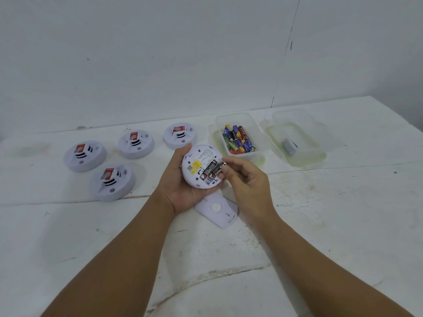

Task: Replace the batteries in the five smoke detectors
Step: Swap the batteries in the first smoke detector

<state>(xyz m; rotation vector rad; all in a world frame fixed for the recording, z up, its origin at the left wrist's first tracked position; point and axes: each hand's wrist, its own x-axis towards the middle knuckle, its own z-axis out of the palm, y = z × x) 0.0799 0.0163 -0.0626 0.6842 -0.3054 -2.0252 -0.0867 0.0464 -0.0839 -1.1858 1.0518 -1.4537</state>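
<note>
My left hand holds a round white smoke detector with its back facing up, a yellow label and an open battery bay showing. Two black batteries lie in the bay. My right hand pinches the upper end of the right-hand battery between thumb and fingertips. The detector's white back cover lies on the table just below my hands. Several other white smoke detectors with red stickers rest face up at the left.
A clear plastic box holding several coloured batteries stands behind my right hand. A second clear box to its right holds one grey battery. The white table meets a white wall at the back.
</note>
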